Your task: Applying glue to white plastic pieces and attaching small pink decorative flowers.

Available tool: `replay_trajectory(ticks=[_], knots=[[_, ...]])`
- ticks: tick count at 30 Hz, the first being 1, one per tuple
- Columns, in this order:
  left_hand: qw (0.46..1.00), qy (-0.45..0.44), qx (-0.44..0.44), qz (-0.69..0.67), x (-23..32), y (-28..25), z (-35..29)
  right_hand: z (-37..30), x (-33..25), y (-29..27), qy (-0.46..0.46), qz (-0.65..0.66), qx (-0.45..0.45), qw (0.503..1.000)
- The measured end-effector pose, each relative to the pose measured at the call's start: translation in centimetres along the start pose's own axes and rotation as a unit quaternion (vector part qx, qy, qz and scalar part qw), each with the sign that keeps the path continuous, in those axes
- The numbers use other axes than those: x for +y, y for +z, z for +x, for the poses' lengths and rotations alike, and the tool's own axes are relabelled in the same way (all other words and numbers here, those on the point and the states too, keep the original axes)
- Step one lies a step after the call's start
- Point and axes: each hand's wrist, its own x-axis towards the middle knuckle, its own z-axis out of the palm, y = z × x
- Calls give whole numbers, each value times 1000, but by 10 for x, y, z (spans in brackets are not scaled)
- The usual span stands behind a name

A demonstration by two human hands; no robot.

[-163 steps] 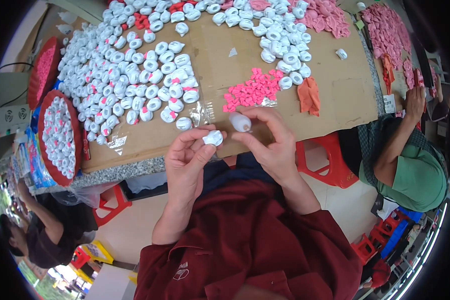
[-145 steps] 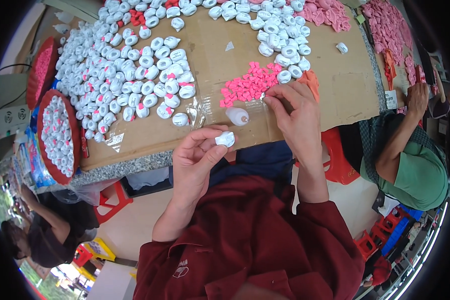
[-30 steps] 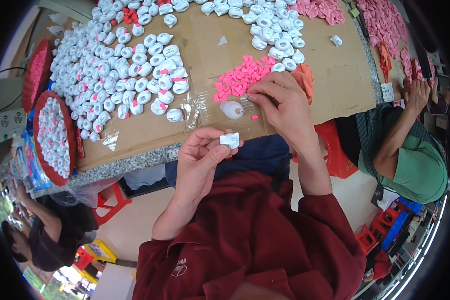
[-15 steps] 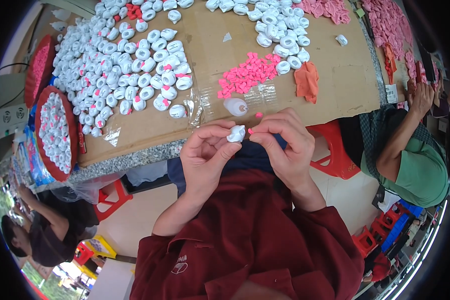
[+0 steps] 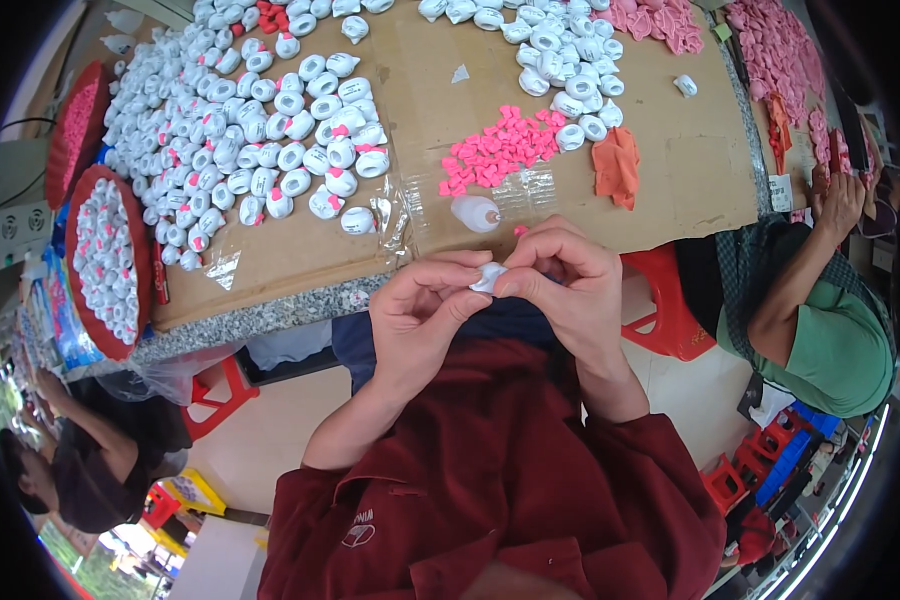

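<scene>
Over the table's near edge, my left hand (image 5: 418, 305) pinches a small white head-shaped plastic piece (image 5: 486, 279) between thumb and fingers. My right hand (image 5: 573, 288) is closed against the piece's right side, thumb and forefinger pressed to it. The pink bow that hand carried is hidden behind the fingers now. Just beyond lies a small translucent bottle with a pale tip (image 5: 474, 213), beside a single loose pink bow (image 5: 520, 231). A heap of pink bows (image 5: 503, 148) sits farther back.
White head pieces (image 5: 270, 150), several with pink bows, crowd the cardboard-covered table's left. More white pieces (image 5: 560, 60) lie at the back, near an orange cloth scrap (image 5: 616, 168). Red trays (image 5: 148, 270) line the left edge. A co-worker in green (image 5: 840, 350) sits right, beside a red stool (image 5: 665, 305).
My right hand has moved left, bringing the pink bow against the white piece. The bow has gone out of sight between the fingers; my left hand keeps its hold.
</scene>
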Motion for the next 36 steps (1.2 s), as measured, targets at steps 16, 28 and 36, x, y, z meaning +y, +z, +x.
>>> replay_trajectory(ticks=[16, 28, 36], knots=[[999, -41, 23, -13, 4, 5, 4, -5, 12, -5, -148, -203, 9, 968], [998, -21, 21, 46, 7, 8, 2, -7, 15, 0, -216, -271, 24, 938], [967, 88, 90, 222, 42, -11, 21, 8, 3, -4, -217, -344, 91, 909]])
